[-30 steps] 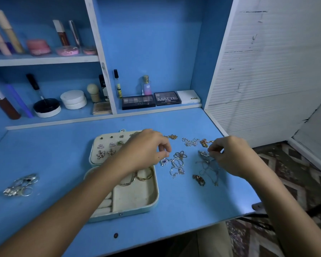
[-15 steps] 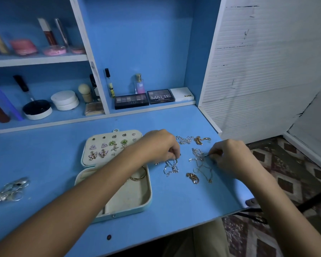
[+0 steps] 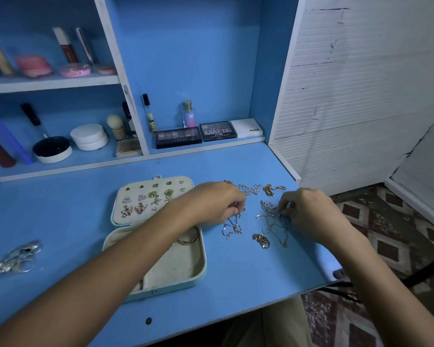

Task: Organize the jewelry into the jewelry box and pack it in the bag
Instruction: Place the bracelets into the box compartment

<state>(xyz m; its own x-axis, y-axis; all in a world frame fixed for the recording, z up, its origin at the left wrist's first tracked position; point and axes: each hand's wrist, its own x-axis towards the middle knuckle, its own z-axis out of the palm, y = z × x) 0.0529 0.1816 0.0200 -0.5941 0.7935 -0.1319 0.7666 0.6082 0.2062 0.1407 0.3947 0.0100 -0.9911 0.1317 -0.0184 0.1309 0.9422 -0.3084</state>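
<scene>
— Both hands have drifted nearer: left hand [image 3: 218,204] now pinches a silver chain [image 3: 232,227], right hand [image 3: 308,211] picks at a thin chain [image 3: 276,227].

— Where's the box [image 3: 176,266]?

— Open on the surface, just left of the left hand, which is nearer. Silver chain trails toward us.

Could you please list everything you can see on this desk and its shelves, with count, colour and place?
jewelry box: one, cream, open, desk centre.
earrings: several pairs, silver, gold and green, on its lid.
bangles: gold, in its tray; count unclear.
chains: loose tangle, silver and gold, right of box.
rings: silver cluster, desk far left.
palettes: two dark, one white, lower shelf.
perfume bottle: one, pink, behind them.
cosmetics: jars, tubes, brush, left shelves.
desk: blue.
left hand: pinching a silver chain.
right hand: pinching a thin chain.
</scene>
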